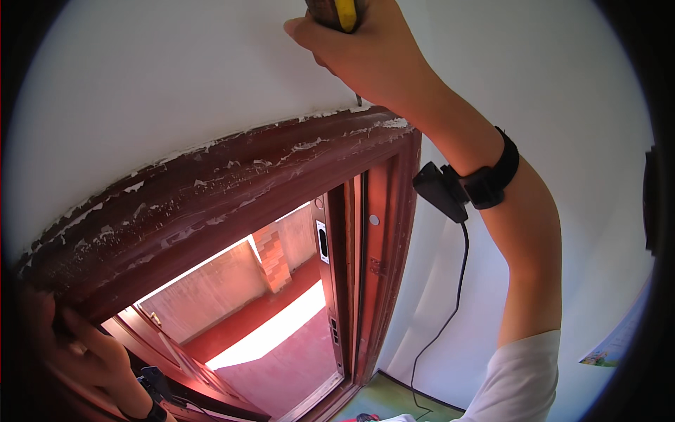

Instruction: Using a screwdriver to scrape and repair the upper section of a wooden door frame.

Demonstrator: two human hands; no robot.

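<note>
Up at the top of the view, my right hand (pixel 358 46) is closed around the thick handle of a black-and-yellow tool (pixel 344 14). Below this hand a thin dark shaft (pixel 359 100) meets the upper edge of the dark red door frame (pixel 232 169); the hand hides whether it belongs to the tool. Chipped paint and white flakes mark the frame's top. At the far lower left, in shadow, my left hand (pixel 98 355) is against the frame's left end. Its fingers are bent round something dark that I cannot make out.
A red door (pixel 169 352) stands ajar inside the frame, with a lock plate (pixel 323 241) on the metal edge nearby. Beyond lie a sunlit red floor and a brick pillar (pixel 272 260). A black cable (pixel 460 281) hangs from the device (pixel 446 191) strapped to my right wrist.
</note>
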